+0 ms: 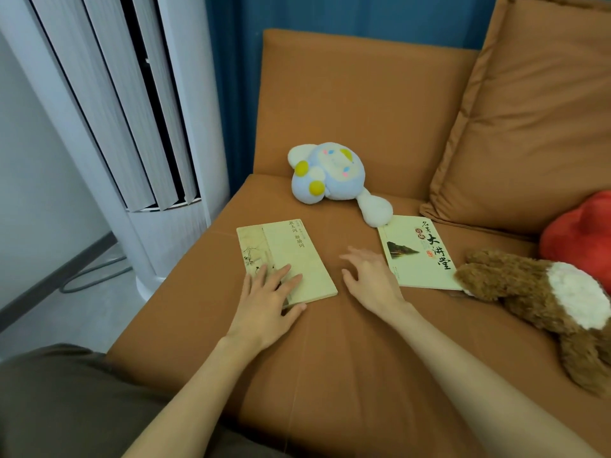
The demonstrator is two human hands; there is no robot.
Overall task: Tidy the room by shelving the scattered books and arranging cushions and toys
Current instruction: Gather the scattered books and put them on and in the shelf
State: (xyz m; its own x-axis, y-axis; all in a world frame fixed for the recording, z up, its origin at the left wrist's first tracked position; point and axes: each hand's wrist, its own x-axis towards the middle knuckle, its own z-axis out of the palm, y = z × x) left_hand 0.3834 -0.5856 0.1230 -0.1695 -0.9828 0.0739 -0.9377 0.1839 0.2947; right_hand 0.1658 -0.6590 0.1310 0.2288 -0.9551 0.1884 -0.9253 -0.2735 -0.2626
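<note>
Two hands reach over two books on an orange sofa.

The left hand (pixel 264 300) lies flat, fingers spread, on the near corner of the left book (pixel 291 256). The right hand (pixel 368 279), fingers spread and relaxed, hovers between that and the right book (pixel 418 254). A blue plush toy (pixel 325 175) lies farther back, a brown plush toy (pixel 542 299) at right, beside a back cushion (pixel 535 127).

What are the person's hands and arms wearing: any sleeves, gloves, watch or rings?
The left hand and right hand are bare: no gloves, rings or watch, and no sleeves show anywhere up to the frame edge. A grey-brown garment covers the body at lower left.
</note>
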